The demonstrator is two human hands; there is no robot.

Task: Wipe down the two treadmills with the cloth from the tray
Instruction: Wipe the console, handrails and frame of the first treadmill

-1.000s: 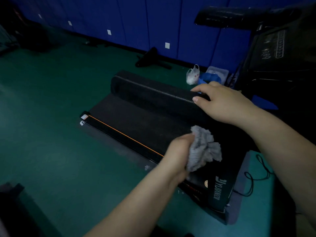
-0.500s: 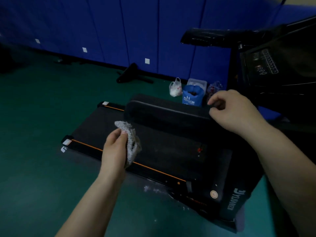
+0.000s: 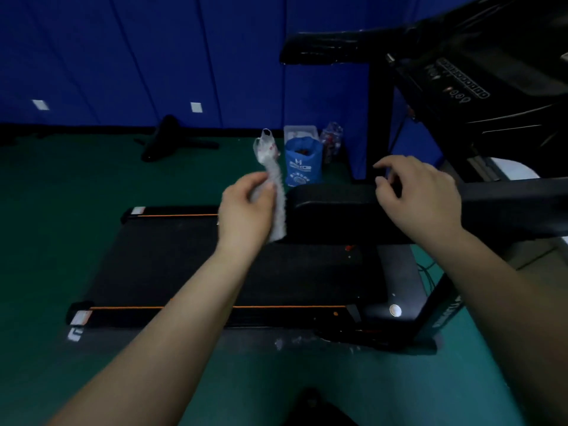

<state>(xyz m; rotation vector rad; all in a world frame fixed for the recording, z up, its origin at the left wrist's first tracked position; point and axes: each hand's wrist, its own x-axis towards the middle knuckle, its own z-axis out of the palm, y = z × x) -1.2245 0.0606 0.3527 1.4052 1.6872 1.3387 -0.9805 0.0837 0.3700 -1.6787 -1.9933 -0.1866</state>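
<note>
While the left hand (image 3: 246,210) pinches the cloth (image 3: 277,207), the right hand (image 3: 424,198) hovers loose-fingered, empty, at its three o'clock.

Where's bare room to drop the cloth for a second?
The belt between its orange stripes, left of the black bar, is bare; so is the green floor left of it. Crowded: bags by the wall, cable right.

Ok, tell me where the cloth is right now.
Head view, left of centre: the grey cloth hangs pinched in the left hand, over the low treadmill, just left of its black handlebar.
</note>
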